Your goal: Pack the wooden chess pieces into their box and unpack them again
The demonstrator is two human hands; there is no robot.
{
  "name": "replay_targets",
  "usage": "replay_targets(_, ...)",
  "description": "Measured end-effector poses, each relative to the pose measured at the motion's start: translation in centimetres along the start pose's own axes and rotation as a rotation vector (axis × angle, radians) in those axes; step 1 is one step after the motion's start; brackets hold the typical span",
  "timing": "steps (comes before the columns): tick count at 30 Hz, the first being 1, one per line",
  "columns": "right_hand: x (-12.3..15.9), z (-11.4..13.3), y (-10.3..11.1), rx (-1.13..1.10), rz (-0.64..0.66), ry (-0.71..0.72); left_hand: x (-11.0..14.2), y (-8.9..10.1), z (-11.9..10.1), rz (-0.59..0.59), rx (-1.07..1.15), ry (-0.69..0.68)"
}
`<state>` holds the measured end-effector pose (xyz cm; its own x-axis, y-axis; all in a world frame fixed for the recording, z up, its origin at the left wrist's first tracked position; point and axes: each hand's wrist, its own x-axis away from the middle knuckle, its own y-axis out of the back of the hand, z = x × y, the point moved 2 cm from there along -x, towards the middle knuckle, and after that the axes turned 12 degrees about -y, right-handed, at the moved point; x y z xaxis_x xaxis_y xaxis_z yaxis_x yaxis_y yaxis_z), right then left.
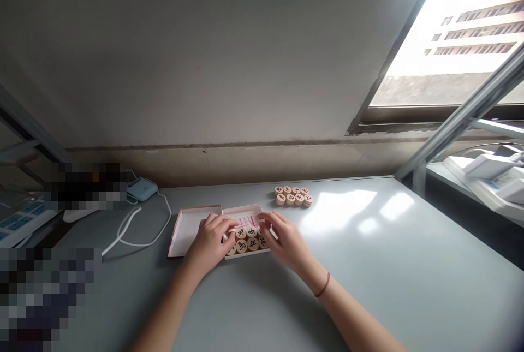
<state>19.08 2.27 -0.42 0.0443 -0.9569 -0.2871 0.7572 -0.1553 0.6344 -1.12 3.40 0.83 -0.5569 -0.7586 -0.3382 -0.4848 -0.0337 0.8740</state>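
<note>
An open white box point(241, 211) holds two rows of round wooden xiangqi pieces point(252, 244) with black characters, over a sheet with pink grid lines point(246, 221). My left hand point(210, 240) reaches over the box's left side, thumb and index finger closed on a xiangqi piece at the left end of the upper row. My right hand point(284, 234), with a thin red band on its wrist, curls at the right end of that row. Its thumb and fingers close around a piece there, mostly hidden. The box lid point(186, 227) lies inside up, against the box's left side.
Behind the box, to the right, several red-character pieces point(292, 197) stand in two rows on the grey table point(368, 286). White cables point(123, 232) and a light-blue device point(142, 189) lie at the left. A wall rises behind; metal frame bars point(450, 106) flank the table.
</note>
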Motion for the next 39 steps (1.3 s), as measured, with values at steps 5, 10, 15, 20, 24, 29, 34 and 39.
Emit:
replay_targets(5, 0.5, 1.1, -0.4, 0.002, -0.022, 0.115, -0.2, 0.2, -0.3, -0.173, 0.137, 0.031)
replay_targets(10, 0.9, 2.7, -0.5, -0.016, -0.064, 0.247, -0.5, -0.4, -2.4, -0.234, 0.604, 0.165)
replay_targets(15, 0.2, 1.3, 0.2, 0.021, -0.161, 0.149, -0.5, -0.4, -2.1, -0.243, 0.515, 0.206)
replay_targets(20, -1.1, -3.3, 1.6, 0.216, -0.227, -0.149, 0.0, -0.2, 1.0, -0.284, 0.042, 0.158)
replay_targets(24, -1.4, -5.4, 1.9, 0.318, -0.119, -0.258, 0.1, -0.9, 1.7, -0.196, -0.164, 0.161)
replay_targets(29, -1.4, -5.7, 1.9, 0.335, -0.099, -0.273, -0.6, -1.3, 1.1, -0.102, -0.303, 0.205)
replay_targets(34, -1.4, -5.6, 1.9, 0.310, -0.105, -0.263, -1.0, -1.5, 1.0, -0.066, -0.339, 0.237)
replay_targets(39, -1.5, -5.2, 2.2, 0.271, -0.133, -0.272, -0.9, -1.3, 0.8, -0.025, -0.293, 0.279)
